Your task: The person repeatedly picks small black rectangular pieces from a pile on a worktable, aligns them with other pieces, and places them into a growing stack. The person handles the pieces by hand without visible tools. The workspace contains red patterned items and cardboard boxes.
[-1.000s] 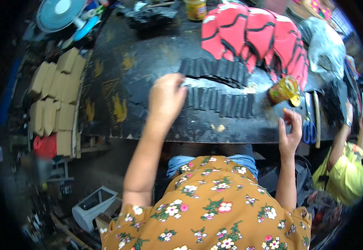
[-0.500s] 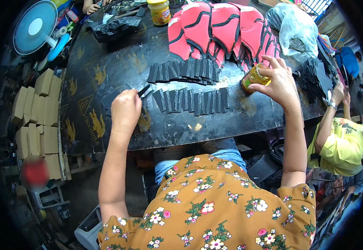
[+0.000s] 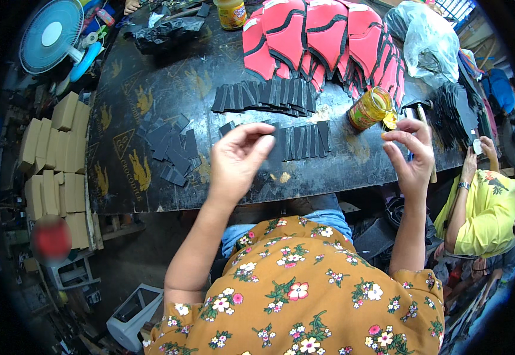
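Observation:
My left hand (image 3: pixel 240 163) is over the near row of black strips (image 3: pixel 308 141), thumb and forefinger pinched on a dark, blurred black strip (image 3: pixel 276 145). The hand hides part of that row. Right of the rows, a yellow-labelled glass jar (image 3: pixel 369 109) stands tilted with its mouth uncovered. A small yellow piece (image 3: pixel 390 120) shows at its side. My right hand (image 3: pixel 411 151) is just right of the jar and apart from it, thumb and fingers curved with a gap between them. A second row of overlapping black strips (image 3: pixel 263 96) lies farther back.
Loose black pieces (image 3: pixel 171 142) lie on the left of the dark table (image 3: pixel 115 192). Pink and black panels (image 3: pixel 328 35) are stacked at the back, beside a clear plastic bag (image 3: pixel 429 44). Another jar (image 3: pixel 231 13) stands behind. A person in yellow (image 3: pixel 485 207) works at the right.
My left hand has moved right, from beside the loose pieces to the near row. My right hand has let go of the jar and drawn back to its right.

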Motion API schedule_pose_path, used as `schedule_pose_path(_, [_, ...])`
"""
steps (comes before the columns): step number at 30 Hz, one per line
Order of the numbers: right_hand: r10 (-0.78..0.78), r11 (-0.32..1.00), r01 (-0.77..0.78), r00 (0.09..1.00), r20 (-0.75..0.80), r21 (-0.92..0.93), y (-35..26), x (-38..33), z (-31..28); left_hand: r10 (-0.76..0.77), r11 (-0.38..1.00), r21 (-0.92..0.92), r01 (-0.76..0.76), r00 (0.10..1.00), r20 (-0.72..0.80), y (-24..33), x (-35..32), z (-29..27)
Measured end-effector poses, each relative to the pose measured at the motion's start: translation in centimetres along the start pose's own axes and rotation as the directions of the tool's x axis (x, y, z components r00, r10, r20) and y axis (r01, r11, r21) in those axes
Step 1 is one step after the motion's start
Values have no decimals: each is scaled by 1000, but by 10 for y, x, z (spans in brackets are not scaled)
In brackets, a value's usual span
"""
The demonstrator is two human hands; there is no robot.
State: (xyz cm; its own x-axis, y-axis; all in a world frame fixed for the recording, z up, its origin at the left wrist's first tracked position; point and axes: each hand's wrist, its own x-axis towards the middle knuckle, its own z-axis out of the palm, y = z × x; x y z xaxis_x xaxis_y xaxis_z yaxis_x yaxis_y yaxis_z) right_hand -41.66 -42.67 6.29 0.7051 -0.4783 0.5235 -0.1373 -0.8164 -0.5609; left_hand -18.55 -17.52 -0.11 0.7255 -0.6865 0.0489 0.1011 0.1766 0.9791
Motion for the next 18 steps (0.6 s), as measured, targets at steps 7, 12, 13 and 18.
schedule_pose_path(7, [54, 846, -253, 916, 398, 469, -39, -9, 61, -188, 963, -175, 205, 976, 109, -3, 0, 39])
schedule_pose_path(12, [-32, 883, -101, 962, 273, 459, -38, -3, 90, -228, 953, -178, 247, 967, 117, 0, -3, 41])
schedule_pose_path(13, [-39, 899, -81, 964, 263, 431, -37, -4, 91, -217, 950, -203, 239, 968, 125, 0, -3, 42])
schedule_pose_path(18, [-193, 966, 147, 958, 213, 213, -30, -10, 84, -233, 934, -242, 264, 961, 149, -4, -2, 40])
